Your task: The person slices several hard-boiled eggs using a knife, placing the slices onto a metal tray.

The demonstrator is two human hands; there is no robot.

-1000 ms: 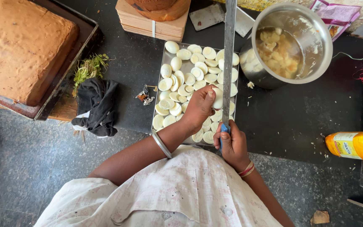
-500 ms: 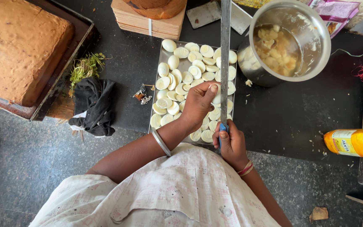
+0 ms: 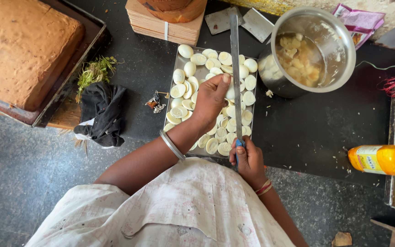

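Observation:
A flat metal tray [image 3: 174, 72] on the black counter carries several halved boiled eggs [image 3: 196, 60], pale and cut side up. My right hand [image 3: 248, 160] grips the blue handle of a long knife [image 3: 235, 68] whose blade runs away from me across the tray. My left hand [image 3: 212, 98], with a metal bangle at the wrist, hovers over the tray's middle with fingers curled against an egg piece right beside the blade. What lies under the palm is hidden.
A steel pot [image 3: 314, 50] of pale yolk pieces stands right of the tray. A brown cake slab [image 3: 21, 45] in a dark pan is at far left. A black cloth [image 3: 104, 112], green herbs [image 3: 94, 71], an orange bottle [image 3: 382, 159] and stacked boards [image 3: 170, 20] surround them.
The knife and both hands have shifted slightly left in view. My left hand has stayed at the blade over the eggs.

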